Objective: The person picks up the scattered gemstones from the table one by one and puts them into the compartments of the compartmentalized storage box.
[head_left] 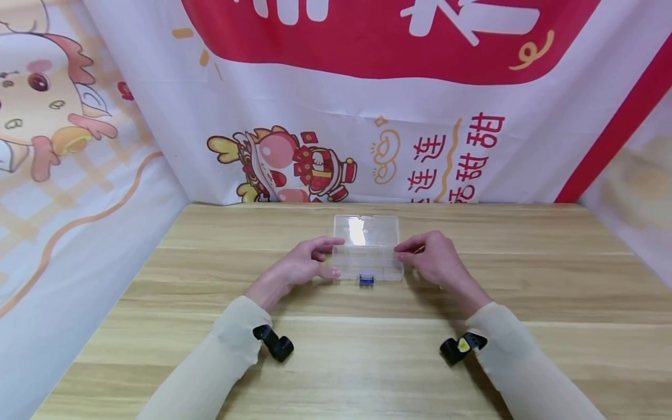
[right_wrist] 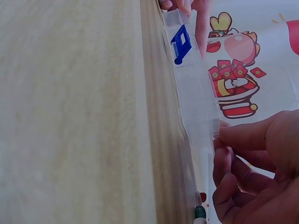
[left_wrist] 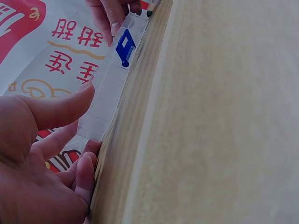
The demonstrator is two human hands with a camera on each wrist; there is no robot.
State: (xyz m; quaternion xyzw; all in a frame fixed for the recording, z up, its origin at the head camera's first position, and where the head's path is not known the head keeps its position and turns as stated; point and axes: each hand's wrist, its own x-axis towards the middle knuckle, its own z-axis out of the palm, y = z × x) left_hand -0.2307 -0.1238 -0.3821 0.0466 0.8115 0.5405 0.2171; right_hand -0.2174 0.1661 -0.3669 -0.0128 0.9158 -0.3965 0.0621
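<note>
A clear plastic compartment box (head_left: 366,262) with a blue latch (head_left: 366,280) lies on the table, its transparent lid (head_left: 367,230) raised at the back. At the box's left end, my left hand (head_left: 307,261) holds it, thumb near the front corner and index finger reaching toward the hinge side. My right hand (head_left: 433,256) pinches the right end near the hinge between thumb and index finger, the other fingers curled. Seen by the right wrist camera, the right thumb (right_wrist: 247,135) meets the box edge; the contact behind it is hidden. No contents can be made out inside.
Beside the right hand, small items with a green end (right_wrist: 200,212) and a red end (right_wrist: 202,197) lie on the wooden table (head_left: 362,361). A printed cloth (head_left: 336,99) hangs behind the table's back edge, with more cloth at both sides.
</note>
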